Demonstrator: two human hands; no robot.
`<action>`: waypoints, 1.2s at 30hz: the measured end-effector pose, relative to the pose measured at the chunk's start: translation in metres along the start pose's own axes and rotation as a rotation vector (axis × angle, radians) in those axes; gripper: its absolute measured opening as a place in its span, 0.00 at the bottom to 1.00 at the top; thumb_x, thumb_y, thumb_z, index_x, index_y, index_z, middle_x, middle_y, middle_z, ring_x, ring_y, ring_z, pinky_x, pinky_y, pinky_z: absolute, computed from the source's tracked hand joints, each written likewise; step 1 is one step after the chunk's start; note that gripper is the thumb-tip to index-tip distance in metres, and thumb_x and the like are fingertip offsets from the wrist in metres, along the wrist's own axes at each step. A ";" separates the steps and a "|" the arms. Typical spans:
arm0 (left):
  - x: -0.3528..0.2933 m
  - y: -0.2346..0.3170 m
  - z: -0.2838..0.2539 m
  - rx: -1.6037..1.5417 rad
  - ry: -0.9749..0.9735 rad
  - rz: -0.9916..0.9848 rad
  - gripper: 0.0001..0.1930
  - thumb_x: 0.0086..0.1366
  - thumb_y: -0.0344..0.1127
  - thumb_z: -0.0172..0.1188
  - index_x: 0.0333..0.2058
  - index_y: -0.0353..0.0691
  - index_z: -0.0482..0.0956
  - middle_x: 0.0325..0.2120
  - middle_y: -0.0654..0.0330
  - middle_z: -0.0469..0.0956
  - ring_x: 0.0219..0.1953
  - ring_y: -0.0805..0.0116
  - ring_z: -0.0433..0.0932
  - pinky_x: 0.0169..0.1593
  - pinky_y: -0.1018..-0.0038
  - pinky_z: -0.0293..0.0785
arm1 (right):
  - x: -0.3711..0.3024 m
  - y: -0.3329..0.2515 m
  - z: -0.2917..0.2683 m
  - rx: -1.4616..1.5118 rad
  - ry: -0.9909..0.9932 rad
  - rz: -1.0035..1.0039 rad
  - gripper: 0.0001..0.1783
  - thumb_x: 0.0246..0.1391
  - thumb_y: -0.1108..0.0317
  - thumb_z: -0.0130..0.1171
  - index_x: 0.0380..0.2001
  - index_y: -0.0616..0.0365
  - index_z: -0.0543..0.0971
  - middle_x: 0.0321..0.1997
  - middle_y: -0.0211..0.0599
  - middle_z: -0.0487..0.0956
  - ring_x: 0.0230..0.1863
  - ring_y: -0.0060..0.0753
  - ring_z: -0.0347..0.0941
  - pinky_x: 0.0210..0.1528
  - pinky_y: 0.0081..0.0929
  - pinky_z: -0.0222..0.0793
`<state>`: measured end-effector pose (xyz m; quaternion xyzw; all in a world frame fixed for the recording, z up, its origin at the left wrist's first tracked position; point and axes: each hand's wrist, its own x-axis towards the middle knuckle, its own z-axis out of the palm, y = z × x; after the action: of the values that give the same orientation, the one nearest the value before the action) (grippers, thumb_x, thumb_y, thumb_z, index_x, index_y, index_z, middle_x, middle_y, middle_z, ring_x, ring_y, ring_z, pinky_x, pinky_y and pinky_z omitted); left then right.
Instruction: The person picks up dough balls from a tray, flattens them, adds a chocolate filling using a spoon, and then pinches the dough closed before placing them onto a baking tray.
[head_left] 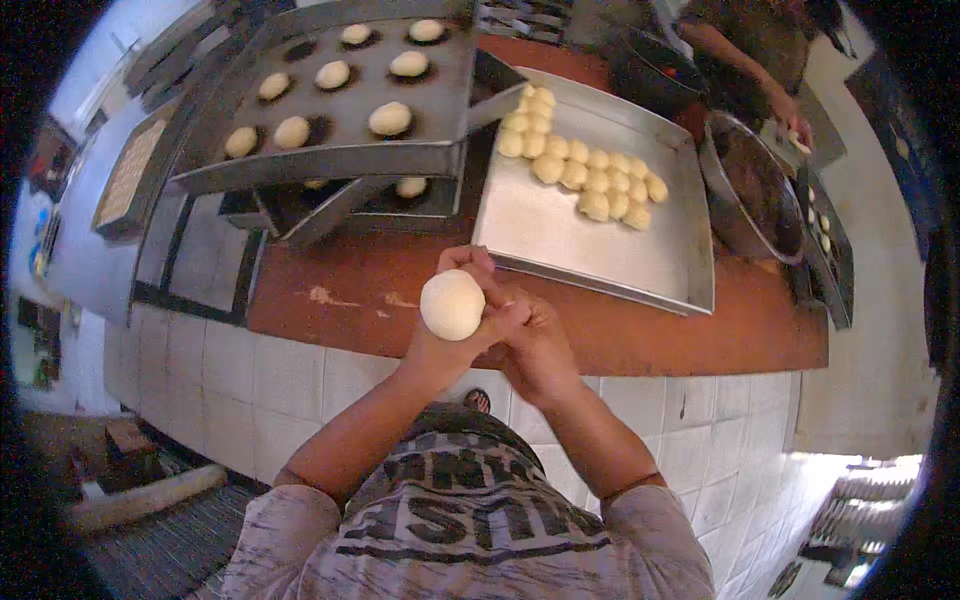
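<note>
A smooth, pale round dough ball [452, 305] sits in my left hand [437, 358], which is closed around it above the front edge of the table. My right hand [541, 352] presses against the left one from the right side, its fingers bent together. What those fingers pinch, if anything, is hidden between the hands. Just beyond, a silver metal tray [530, 240] holds several yellowish dough balls [597, 180] packed side by side in its far left and middle part. To the left stands a dark baking tray [345, 90] with several dough balls spaced apart.
Under the dark tray, another tray [430, 200] is stacked crosswise. A large metal bowl [755, 190] with dark brown contents stands right of the silver tray. A co-worker's hand [790, 120] holds something pale at the far right. The brown tabletop [330, 300] ends above white tiles.
</note>
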<state>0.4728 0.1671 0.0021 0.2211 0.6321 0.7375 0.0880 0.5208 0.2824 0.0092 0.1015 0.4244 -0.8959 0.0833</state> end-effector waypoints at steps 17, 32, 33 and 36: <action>0.095 0.101 -0.219 0.738 0.189 0.351 0.17 0.48 0.32 0.61 0.38 0.36 0.73 0.38 0.51 0.69 0.44 0.53 0.67 0.48 0.63 0.64 | 0.171 -0.084 0.181 -1.350 -0.500 -0.929 0.26 0.40 0.69 0.59 0.48 0.54 0.72 0.49 0.45 0.68 0.50 0.48 0.65 0.53 0.37 0.60; 0.287 0.087 -0.448 1.086 0.104 0.491 0.10 0.58 0.33 0.53 0.36 0.36 0.76 0.34 0.51 0.76 0.41 0.54 0.72 0.47 0.65 0.66 | 0.531 -0.037 0.223 -1.773 0.101 -1.102 0.28 0.52 0.64 0.51 0.57 0.58 0.62 0.55 0.50 0.67 0.55 0.49 0.64 0.57 0.38 0.58; 0.299 0.083 -0.456 1.123 0.049 0.430 0.11 0.58 0.34 0.53 0.38 0.37 0.76 0.36 0.51 0.75 0.42 0.54 0.72 0.48 0.64 0.66 | 0.516 -0.055 0.240 -1.622 0.095 -1.160 0.28 0.53 0.64 0.51 0.57 0.59 0.62 0.55 0.50 0.67 0.54 0.50 0.64 0.57 0.39 0.58; 0.350 0.071 -0.454 1.199 -0.121 0.365 0.14 0.58 0.38 0.54 0.41 0.37 0.75 0.40 0.50 0.75 0.45 0.52 0.72 0.50 0.63 0.66 | 0.434 -0.115 0.257 -1.398 0.110 -1.047 0.27 0.54 0.65 0.50 0.57 0.57 0.61 0.54 0.49 0.68 0.53 0.47 0.66 0.55 0.39 0.61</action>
<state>-0.0251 -0.1085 0.0994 0.3777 0.8817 0.2440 -0.1428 0.0456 0.1277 0.1442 -0.1376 0.8720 -0.3474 -0.3162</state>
